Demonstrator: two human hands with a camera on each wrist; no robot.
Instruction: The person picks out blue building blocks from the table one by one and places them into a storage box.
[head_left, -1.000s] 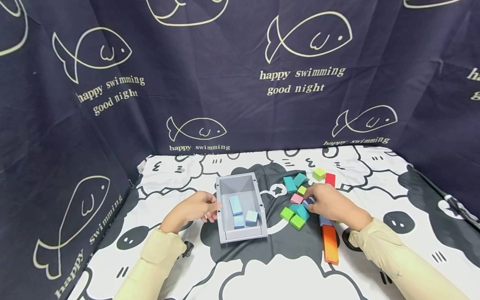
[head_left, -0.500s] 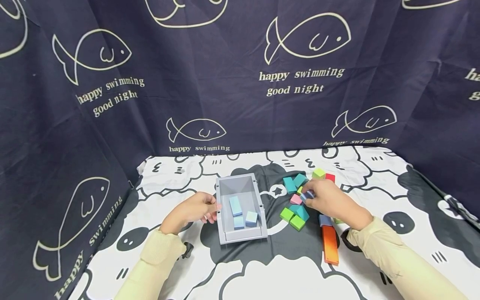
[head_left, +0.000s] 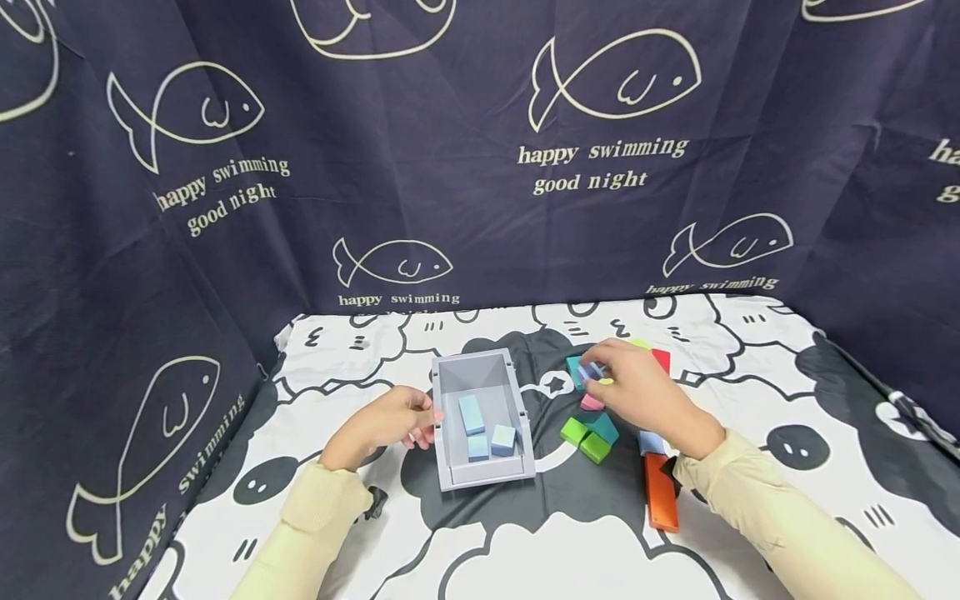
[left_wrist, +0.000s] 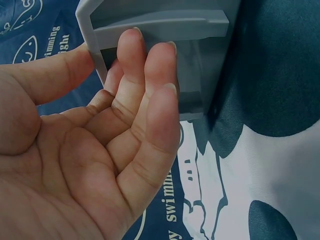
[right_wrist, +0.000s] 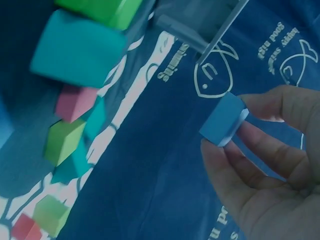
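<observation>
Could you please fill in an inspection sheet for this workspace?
Surface: black-and-white cartoon cloth, creased in places.
Job's things: grey box with three bluish blocks inside; blue block held outside it.
Clutter: loose coloured blocks right of the box.
Hands: left hand grips the box's side; right hand pinches the blue block.
Cables: nothing clearly seen.
Surroundings: dark blue fish-print curtain behind and to the left.

Box (head_left: 487,475) left of scattered blocks (head_left: 602,427)
</observation>
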